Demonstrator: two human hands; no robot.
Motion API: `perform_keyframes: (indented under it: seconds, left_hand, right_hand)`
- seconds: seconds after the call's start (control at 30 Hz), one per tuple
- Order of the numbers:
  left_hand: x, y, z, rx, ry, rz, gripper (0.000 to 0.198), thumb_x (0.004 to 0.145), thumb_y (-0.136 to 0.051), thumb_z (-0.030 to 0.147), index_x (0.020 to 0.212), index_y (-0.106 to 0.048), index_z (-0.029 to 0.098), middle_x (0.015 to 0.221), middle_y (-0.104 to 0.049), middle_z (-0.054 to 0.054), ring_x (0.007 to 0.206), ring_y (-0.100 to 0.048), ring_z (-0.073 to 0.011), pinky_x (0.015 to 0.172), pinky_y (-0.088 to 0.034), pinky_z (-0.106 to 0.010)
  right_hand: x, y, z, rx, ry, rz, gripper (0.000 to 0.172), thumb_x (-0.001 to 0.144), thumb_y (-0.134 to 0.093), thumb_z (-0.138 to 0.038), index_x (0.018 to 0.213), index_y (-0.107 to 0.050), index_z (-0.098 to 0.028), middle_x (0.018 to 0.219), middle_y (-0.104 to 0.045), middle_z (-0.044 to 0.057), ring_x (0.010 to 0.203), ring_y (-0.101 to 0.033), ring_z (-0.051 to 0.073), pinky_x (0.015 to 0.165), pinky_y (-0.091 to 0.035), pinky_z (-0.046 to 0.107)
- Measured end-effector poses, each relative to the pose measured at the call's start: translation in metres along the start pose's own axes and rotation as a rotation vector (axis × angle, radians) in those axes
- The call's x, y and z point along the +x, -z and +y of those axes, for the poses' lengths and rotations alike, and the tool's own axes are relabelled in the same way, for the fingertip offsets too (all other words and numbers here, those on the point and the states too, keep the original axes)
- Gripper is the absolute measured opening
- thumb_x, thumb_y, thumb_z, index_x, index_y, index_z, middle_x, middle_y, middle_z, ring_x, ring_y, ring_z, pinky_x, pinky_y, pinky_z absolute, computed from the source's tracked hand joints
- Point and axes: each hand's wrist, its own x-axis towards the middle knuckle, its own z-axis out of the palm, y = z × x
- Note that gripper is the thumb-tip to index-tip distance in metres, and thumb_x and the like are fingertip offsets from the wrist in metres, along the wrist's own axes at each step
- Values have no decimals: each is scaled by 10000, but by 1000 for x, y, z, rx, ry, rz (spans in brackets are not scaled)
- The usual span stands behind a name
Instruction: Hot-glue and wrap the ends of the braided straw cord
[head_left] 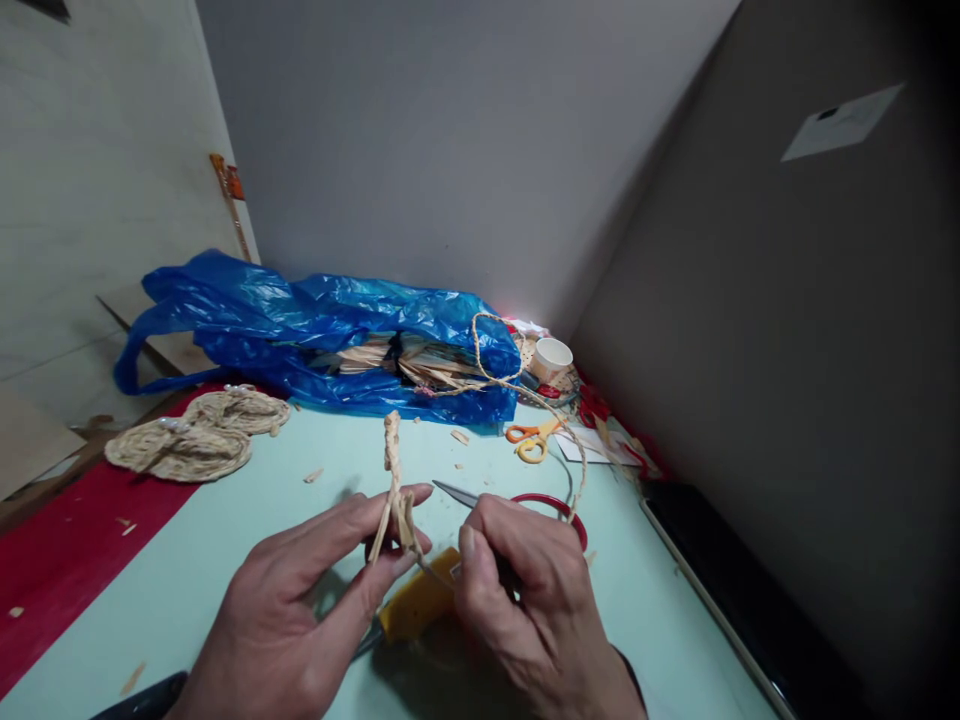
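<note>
My left hand (300,600) is closed, its thumb and fingers pinching a short braid of pale plant fibre (392,450). The braid stands upright above the fingertips, with loose flat ends hanging below. A thin strand (431,572) runs from it toward my right hand (525,600), whose fingers are closed around its far end; the grip itself is partly hidden. Just behind the right hand are red-handled scissors (551,500), blades pointing left; the hand covers their middle. Under both hands lies a yellow object (420,598) with a dark end, partly covered.
A blue plastic bag (360,300) holding dry husks (435,360) lies at the back. Two coiled woven pieces (180,450) rest at left. Orange-yellow scissors (532,440), a white cup (553,357) and a long cord (577,450) are at back right. A black flat object (720,570) borders the right.
</note>
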Motion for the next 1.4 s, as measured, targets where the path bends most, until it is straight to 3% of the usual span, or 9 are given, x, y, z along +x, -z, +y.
perform_keyframes:
  seconds: [0.13,0.23,0.37,0.47,0.63,0.8,0.97,1.2,1.4]
  left_hand:
    - [-1,0,-3,21,-10,-22,240,716,-773,308,910,-857,422,985,-855,43,895,-792,-273,957,-575,-326]
    - [-2,0,-3,44,-32,-24,231,724,-773,324,915,-855,425,980,-857,38,887,-791,-274,924,-589,-326]
    - [-8,-1,-7,125,-111,8,242,772,-729,304,951,-849,415,1004,-854,19,913,-790,-278,900,-598,-326]
    - [-14,0,-17,167,-213,23,316,805,-707,239,1053,-831,390,1076,-845,2,967,-788,-293,953,-588,-352]
    - [-13,8,-29,280,-398,-91,464,846,-693,137,1232,-765,385,1195,-812,6,1026,-788,-276,984,-591,-325]
    - [-6,9,-27,345,-473,-135,499,890,-650,124,1333,-708,347,1201,-812,-5,1072,-776,-229,1045,-537,-263]
    - [-2,11,-21,115,-249,-137,456,863,-724,212,1239,-742,470,1257,-788,50,1163,-730,-216,1021,-543,-236]
    - [14,9,-2,-697,525,-377,235,731,-886,329,965,-862,329,903,-847,-10,879,-772,-185,775,-619,-178]
    - [17,6,2,-787,645,-360,184,645,-951,261,801,-858,226,735,-803,-22,664,-709,-120,649,-591,-130]
  right_hand:
    - [0,0,1,57,39,32,307,957,-503,-125,668,-442,-210,592,-492,-51,560,-453,100,567,-345,252]
    - [-1,2,-1,155,-21,25,150,979,-545,-120,903,-624,-223,810,-689,-32,727,-591,118,701,-420,263]
    - [-4,0,-8,231,-192,-45,32,956,-653,-263,931,-637,-252,909,-692,-34,830,-622,146,755,-443,271]
    - [-6,-9,-13,212,-227,-38,196,879,-771,-372,931,-625,-252,901,-668,-17,864,-617,183,732,-442,287]
    - [-9,-24,-13,70,-97,126,68,939,-626,-266,895,-602,-221,835,-637,18,811,-580,207,774,-405,345]
    - [-8,-17,-14,-59,38,49,113,947,-548,-138,859,-606,-180,806,-672,65,779,-602,210,727,-418,333]
    - [-4,-9,-11,-21,57,6,147,958,-504,-117,870,-606,-175,799,-657,54,760,-591,191,714,-428,317]
    - [5,-1,-10,265,-120,-256,240,1019,-427,-179,807,-533,-217,808,-592,5,772,-562,153,765,-442,287]
    - [10,6,-11,433,-214,-423,321,1058,-365,-182,815,-572,-218,830,-571,-14,763,-530,125,738,-424,244]
